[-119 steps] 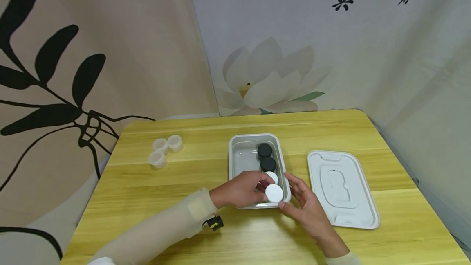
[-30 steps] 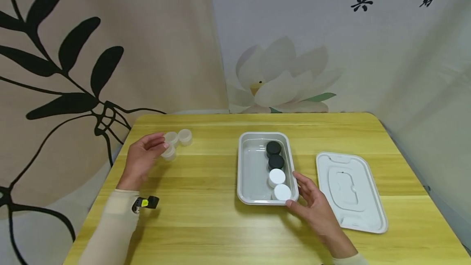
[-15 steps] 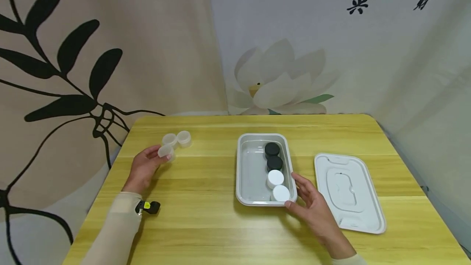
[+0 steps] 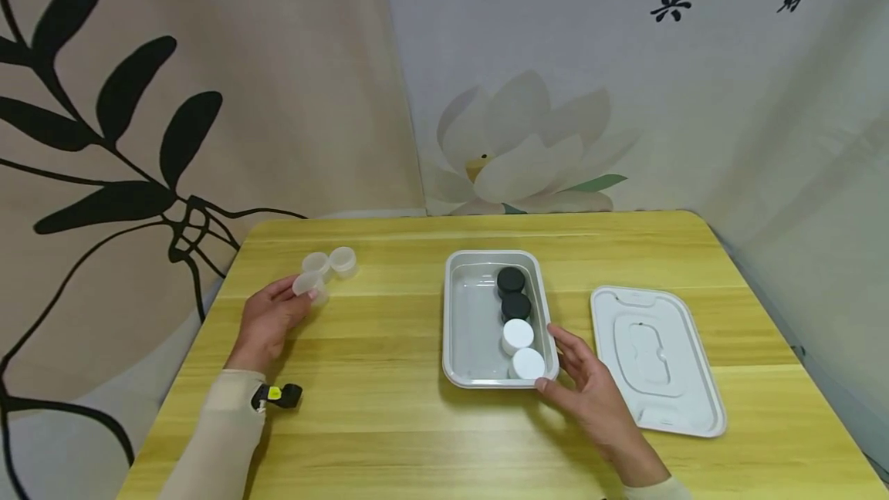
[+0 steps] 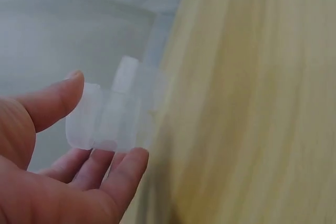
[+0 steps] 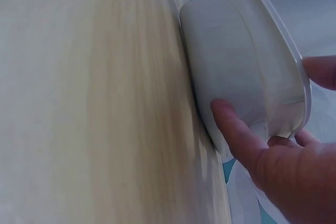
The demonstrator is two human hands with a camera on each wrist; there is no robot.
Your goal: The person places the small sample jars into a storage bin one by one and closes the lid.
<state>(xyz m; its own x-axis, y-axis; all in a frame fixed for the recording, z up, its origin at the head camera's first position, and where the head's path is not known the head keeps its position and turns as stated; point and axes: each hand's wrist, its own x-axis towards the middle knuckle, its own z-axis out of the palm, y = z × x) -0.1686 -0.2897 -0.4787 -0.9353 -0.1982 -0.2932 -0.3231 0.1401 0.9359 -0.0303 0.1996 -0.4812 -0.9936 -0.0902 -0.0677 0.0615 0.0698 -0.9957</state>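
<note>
In the head view my left hand pinches a small translucent plastic jar between thumb and fingers at the table's left. The left wrist view shows this jar between the thumb and fingertips. Two similar jars stand right behind it. My right hand holds the near right corner of a white plastic box, thumb at the front and fingers along the right side. Inside, in a row along its right wall, are two black round jars and two white round jars.
A white lid lies flat on the wooden table, right of the box. Behind the table hangs a printed cloth. A small black device is strapped to the left wrist.
My left hand left the white jars in the box and went to the translucent jars. It now grips the nearest one, which has tilted slightly. The right hand stays at the box corner.
</note>
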